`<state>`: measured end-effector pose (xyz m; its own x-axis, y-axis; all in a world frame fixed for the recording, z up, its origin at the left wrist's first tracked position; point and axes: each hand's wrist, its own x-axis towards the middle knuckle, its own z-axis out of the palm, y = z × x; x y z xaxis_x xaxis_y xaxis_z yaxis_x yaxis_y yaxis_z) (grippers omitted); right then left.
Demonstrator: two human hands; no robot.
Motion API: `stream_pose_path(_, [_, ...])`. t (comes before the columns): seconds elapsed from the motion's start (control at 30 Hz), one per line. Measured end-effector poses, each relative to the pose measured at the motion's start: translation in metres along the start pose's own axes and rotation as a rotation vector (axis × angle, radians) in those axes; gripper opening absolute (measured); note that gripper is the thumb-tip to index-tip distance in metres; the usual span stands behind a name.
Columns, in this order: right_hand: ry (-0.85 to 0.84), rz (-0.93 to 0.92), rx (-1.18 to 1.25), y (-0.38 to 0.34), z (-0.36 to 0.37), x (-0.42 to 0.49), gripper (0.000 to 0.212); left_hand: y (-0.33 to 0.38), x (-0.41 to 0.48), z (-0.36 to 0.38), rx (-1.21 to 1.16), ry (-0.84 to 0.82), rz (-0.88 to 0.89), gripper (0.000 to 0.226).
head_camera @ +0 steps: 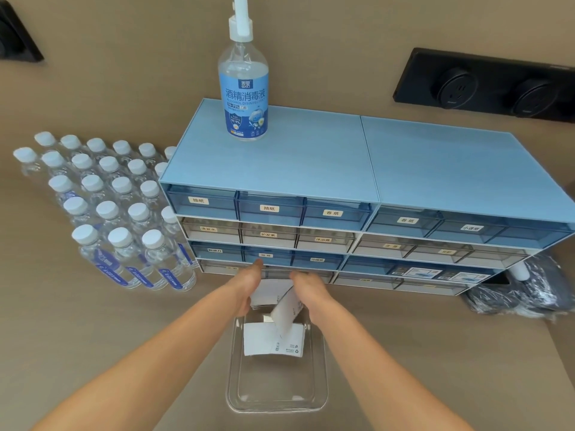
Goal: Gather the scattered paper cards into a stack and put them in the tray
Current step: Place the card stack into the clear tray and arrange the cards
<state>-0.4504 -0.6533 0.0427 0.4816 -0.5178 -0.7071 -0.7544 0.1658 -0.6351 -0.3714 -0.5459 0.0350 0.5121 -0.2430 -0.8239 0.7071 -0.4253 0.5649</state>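
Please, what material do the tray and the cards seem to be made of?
The tray looks like clear, glossy hard plastic: the table shows through it and its rim catches highlights. The cards look like thin white matte paper or light cardboard with small print; one bends between the left hand and right hand.

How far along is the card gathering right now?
Done: some paper cards already lie in the clear tray. In hand: the left hand and right hand hold more cards over the tray's far end, one card tilting down into it. Left: lowering these and squaring the stack.
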Motion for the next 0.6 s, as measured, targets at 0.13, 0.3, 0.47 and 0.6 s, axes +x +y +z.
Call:
stream_pose_path(0.13, [-0.019,-0.08,-0.17,0.006,0.001,0.003,0.031,0.002,-0.001,0.0,0.054,-0.008,0.007,0.071])
stream_pose_path(0.3, [-0.05,-0.211,-0.514,0.015,0.005,0.002,0.046,0.0,-0.007,-0.001,0.174,-0.043,0.058,0.072])
stream_pose_path(0.47, [0.037,-0.224,-0.62,0.023,0.011,0.001,0.069,-0.009,-0.02,-0.004,0.504,0.048,0.174,0.074])
stream_pose_path(0.6, [0.15,-0.285,-0.608,0.024,0.01,-0.004,0.064,-0.017,-0.028,-0.007,0.611,0.07,0.216,0.072])
